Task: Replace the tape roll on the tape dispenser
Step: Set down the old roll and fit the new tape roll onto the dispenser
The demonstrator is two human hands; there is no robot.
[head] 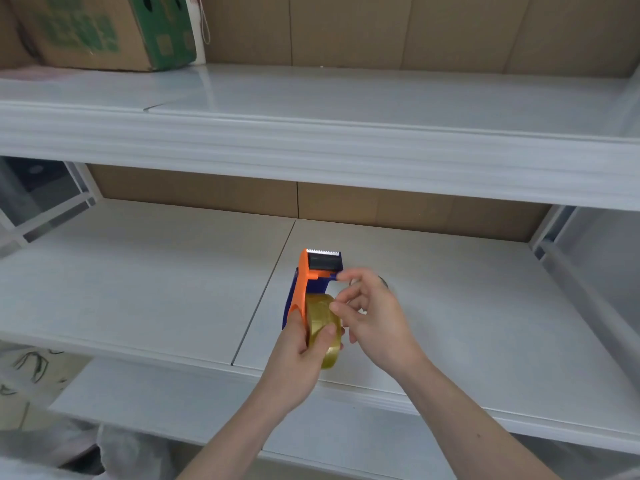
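Yellowish tape roll (320, 327) on orange-blue dispenser (308, 282)

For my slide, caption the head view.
Left hand holds the dispenser while right hand fingers the tape roll.

Bare middle shelf (138, 289) all round; upper shelf (311, 143) overhangs above.

Tape dispenser (304, 289) at lower centre is showing smooth, slightly glossy plastic, orange over blue, with a bright serrated metal blade (323, 251) at its top edge. Tape roll (322, 327) is looking like glossy, translucent yellowish film, catching light. Shelf boards (138, 282) across the middle are reading as smooth white laminate with a faint sheen. Back panels (381, 32) are looking like matt brown cardboard. Box (100, 29) at upper left is showing matt corrugated cardboard with green print.
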